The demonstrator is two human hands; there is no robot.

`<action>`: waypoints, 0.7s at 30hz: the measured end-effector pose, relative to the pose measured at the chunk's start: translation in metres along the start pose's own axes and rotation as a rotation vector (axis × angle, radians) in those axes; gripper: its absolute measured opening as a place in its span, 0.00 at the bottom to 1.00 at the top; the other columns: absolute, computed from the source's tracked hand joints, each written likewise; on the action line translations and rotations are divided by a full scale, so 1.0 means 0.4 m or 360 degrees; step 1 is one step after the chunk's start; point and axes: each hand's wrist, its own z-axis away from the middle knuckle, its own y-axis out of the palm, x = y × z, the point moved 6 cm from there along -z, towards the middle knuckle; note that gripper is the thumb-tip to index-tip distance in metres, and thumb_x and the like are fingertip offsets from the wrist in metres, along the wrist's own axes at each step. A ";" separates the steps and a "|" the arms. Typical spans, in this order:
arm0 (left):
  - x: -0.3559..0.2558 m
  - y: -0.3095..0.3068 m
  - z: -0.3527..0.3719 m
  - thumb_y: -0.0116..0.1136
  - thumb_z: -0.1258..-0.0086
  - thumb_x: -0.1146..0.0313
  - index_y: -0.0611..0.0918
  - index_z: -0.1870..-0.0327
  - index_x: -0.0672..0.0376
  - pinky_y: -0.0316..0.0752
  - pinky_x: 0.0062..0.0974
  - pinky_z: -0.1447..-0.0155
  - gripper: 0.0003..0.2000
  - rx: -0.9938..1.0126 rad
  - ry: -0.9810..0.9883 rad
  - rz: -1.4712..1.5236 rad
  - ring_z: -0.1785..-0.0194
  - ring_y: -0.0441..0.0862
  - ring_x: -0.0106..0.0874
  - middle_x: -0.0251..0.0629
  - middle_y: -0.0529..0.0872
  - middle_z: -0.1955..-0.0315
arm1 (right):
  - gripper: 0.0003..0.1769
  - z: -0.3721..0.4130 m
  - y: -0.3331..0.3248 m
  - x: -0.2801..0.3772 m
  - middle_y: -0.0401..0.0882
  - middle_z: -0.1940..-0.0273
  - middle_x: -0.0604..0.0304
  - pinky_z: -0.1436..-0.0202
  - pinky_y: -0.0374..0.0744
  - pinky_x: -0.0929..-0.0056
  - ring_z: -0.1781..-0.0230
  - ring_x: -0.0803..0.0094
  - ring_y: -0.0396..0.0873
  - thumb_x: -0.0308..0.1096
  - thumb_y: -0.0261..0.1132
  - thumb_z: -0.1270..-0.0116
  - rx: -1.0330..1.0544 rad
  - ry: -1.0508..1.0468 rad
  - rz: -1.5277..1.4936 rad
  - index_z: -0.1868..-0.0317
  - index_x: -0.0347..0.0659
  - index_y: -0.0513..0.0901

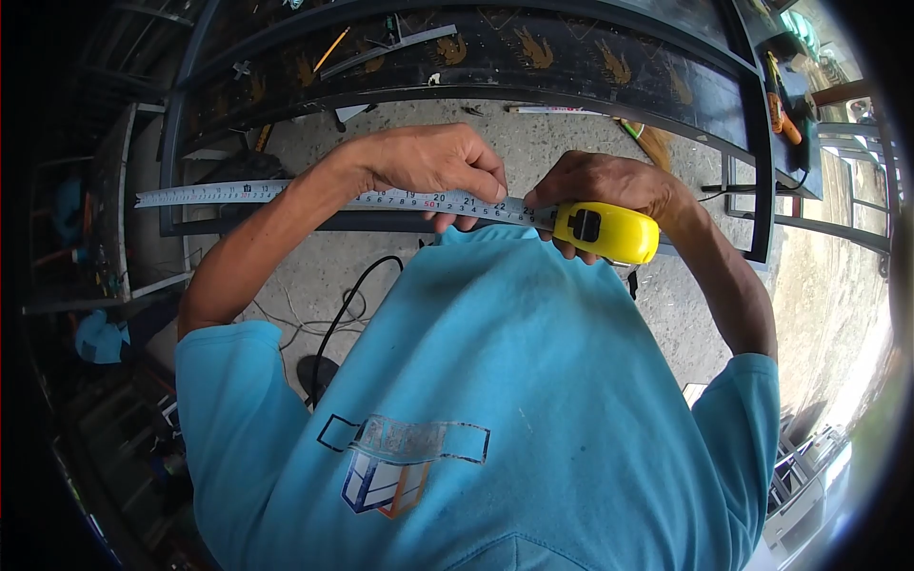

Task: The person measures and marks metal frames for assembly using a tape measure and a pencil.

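A tape measure with a yellow case [624, 233] is gripped in my right hand [609, 183], its fingers wrapped round the case and the thumb by the blade's mouth. The white blade [381, 198] is drawn out to the left, passing below my left forearm to its end at the far left. My left hand [443, 164] pinches the blade between thumb and fingers, a short way from the case. Both hands are in front of my blue shirt, close together. Part of the blade is hidden behind the left wrist.
A dark metal frame [757, 143] stands ahead, with a patterned dark panel [533, 52] across it. On the panel are a pencil [331, 49] and a metal strip [390, 49]. An orange-handled tool [785, 119] is at right. A black cable [333, 328] crosses the concrete floor [681, 319].
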 end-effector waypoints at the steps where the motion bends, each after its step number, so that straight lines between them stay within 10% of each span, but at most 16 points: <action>1: 0.001 0.001 0.000 0.53 0.33 0.65 0.81 0.62 0.67 0.73 0.15 0.81 0.12 0.0000 -0.0002 -0.0014 0.82 0.79 0.22 0.39 0.82 0.79 | 0.27 0.002 0.006 -0.006 0.83 0.68 0.52 0.61 0.83 0.67 0.70 0.64 0.84 0.37 0.74 0.54 -0.0005 0.0094 0.0029 0.56 0.27 0.77; 21: 0.010 0.010 -0.008 0.52 0.32 0.65 0.80 0.63 0.66 0.73 0.17 0.80 0.12 0.0006 -0.0053 -0.0057 0.82 0.78 0.21 0.36 0.82 0.79 | 0.31 0.005 0.019 -0.017 0.83 0.68 0.51 0.60 0.82 0.68 0.69 0.61 0.84 0.35 0.75 0.56 -0.0040 0.0053 0.0028 0.53 0.26 0.75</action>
